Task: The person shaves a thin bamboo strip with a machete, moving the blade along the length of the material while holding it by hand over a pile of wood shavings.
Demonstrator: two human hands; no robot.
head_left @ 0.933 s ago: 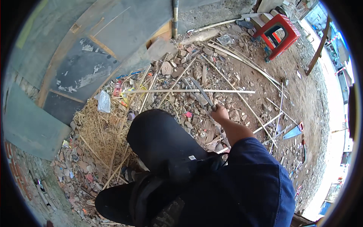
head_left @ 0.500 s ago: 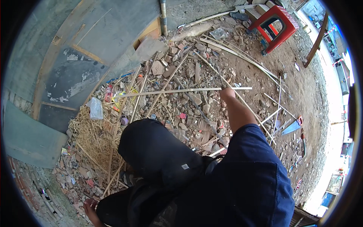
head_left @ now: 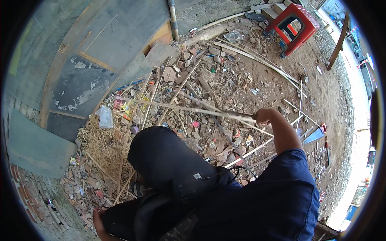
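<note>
Much rubble [head_left: 241, 83] on ground [head_left: 281, 82], grey panels [head_left: 130, 34] beside; right hand [head_left: 263, 115] grasping dark blade [head_left: 238, 115], left hand [head_left: 97, 221]: cannot tell.

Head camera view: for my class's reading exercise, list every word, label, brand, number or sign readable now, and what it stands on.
None can be read.
White tag on the black trouser leg: too small.
Yellow wrapper near the straw: too small and blurred.
Saw: no readable marking.
Long tool in the right hand: blurred, nothing readable.
</note>
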